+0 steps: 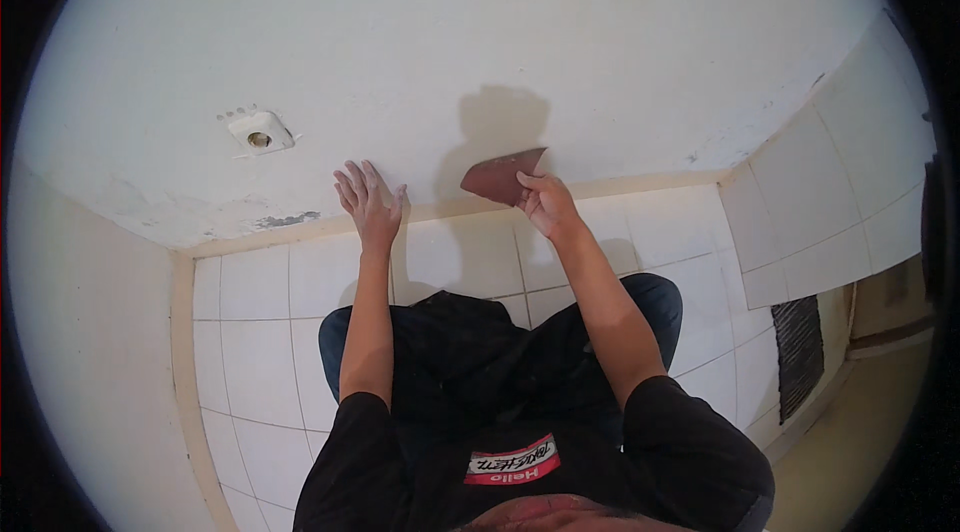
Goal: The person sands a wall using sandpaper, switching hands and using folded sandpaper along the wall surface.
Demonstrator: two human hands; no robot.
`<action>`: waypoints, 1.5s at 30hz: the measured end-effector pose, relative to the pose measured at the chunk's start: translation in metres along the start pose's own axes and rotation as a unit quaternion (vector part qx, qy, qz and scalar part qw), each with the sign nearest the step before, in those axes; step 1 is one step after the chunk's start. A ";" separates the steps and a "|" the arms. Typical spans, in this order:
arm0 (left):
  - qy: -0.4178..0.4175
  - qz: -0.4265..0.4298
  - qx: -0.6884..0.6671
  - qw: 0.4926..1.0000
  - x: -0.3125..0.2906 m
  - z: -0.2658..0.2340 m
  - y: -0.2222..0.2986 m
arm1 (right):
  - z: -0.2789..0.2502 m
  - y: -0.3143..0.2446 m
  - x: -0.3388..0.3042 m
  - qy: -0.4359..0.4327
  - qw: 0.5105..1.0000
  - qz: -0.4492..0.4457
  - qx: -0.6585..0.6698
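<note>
My right hand [545, 202] pinches the right end of a reddish-brown sheet of sandpaper [497, 179], thumb on the near face. The sheet is slightly curled and held up in front of the white wall [600, 42]; whether it touches the wall I cannot tell. To the left, my left hand [371, 204] has its fingers spread and holds nothing. Pale dust coats its fingertips, which are at or close to the wall's lower part. Patches of flaked, rough paint [285, 220] mark the wall low down, left of that hand.
A white wall socket [260, 133] with a round opening is set in the wall at the left. White floor tiles [255, 277] lie below, edged by a beige skirting strip [640, 184]. A tiled wall [810, 182] stands at the right, with a dark ribbed mat [799, 357] on the floor near it.
</note>
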State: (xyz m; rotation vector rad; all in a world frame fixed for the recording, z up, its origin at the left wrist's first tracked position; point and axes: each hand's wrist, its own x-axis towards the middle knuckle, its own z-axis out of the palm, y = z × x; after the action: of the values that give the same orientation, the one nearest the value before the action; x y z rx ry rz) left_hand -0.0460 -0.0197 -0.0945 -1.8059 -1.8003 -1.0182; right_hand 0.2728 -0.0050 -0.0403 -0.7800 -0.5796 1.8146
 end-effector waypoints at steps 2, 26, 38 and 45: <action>0.004 0.002 -0.006 1.000 0.001 -0.001 -0.002 | 0.013 -0.011 -0.009 -0.014 1.000 0.020 -0.004; 0.004 0.008 -0.004 1.000 0.002 0.001 0.000 | 0.000 -0.016 -0.004 -0.011 1.000 -0.005 -0.027; 0.002 -0.011 -0.019 1.000 0.002 0.001 0.005 | -0.041 0.042 0.033 0.130 0.987 0.093 -0.031; 0.007 0.006 -0.005 1.000 0.002 0.002 0.002 | -0.029 0.012 0.022 0.043 0.998 0.025 0.027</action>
State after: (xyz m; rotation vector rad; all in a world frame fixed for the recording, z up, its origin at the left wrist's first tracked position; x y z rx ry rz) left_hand -0.0436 -0.0175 -0.0942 -1.8087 -1.7763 -1.0348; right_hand 0.2814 0.0117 -0.0736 -0.8389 -0.4577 1.8254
